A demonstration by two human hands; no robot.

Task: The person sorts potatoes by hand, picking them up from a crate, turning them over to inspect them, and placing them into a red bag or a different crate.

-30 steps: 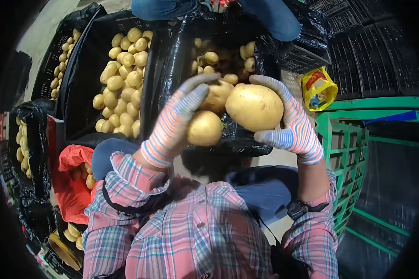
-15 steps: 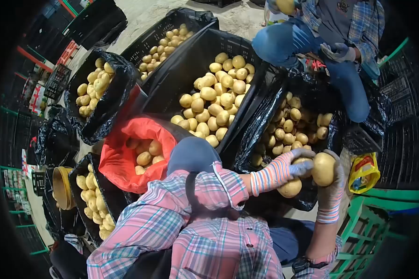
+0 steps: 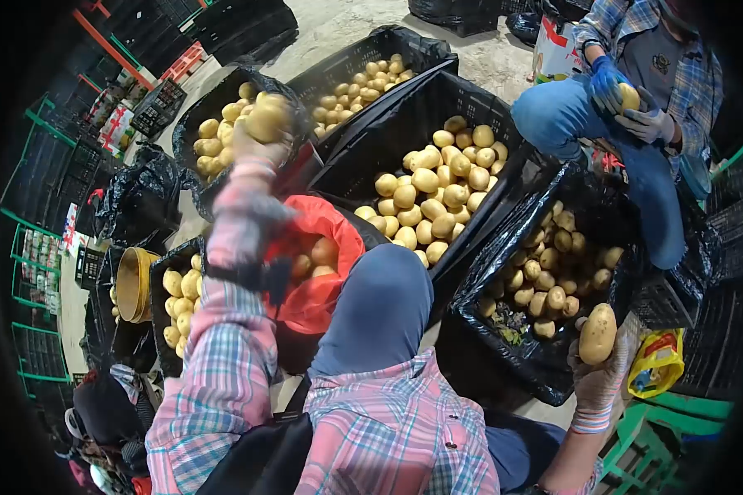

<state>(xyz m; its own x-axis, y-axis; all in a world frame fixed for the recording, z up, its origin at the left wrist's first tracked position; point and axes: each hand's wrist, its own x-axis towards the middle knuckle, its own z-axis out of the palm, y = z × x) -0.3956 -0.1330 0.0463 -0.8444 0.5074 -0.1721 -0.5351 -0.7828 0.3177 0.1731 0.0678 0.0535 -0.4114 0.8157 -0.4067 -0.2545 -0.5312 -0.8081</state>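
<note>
My left hand [image 3: 260, 148], gloved and blurred by motion, reaches out over the upper-left bag-lined container of potatoes [image 3: 215, 132]. Its fingers are closed on a large potato [image 3: 269, 117]. Low on the right, my gloved right hand [image 3: 600, 375] grips a long potato [image 3: 598, 333], beside the corner of a crate lined with black plastic [image 3: 504, 351]. Smaller potatoes [image 3: 545, 280] and some leafy scraps lie in that crate. Under my left forearm is a red bag [image 3: 338, 227] with potatoes inside, partly hidden by the arm.
A big black crate [image 3: 338, 177] of potatoes stands in the middle, another crate [image 3: 388, 45] behind it. Across from me a seated person [image 3: 636, 107] holds a potato. A yellow bucket [image 3: 136, 285] is at left, a yellow bag [image 3: 656, 363] and green plastic stool [image 3: 660, 429] at right.
My left hand has swung from beside my right hand to the upper left, carrying a potato. My right hand has lowered slightly with its potato. The other person's hands have come together.
</note>
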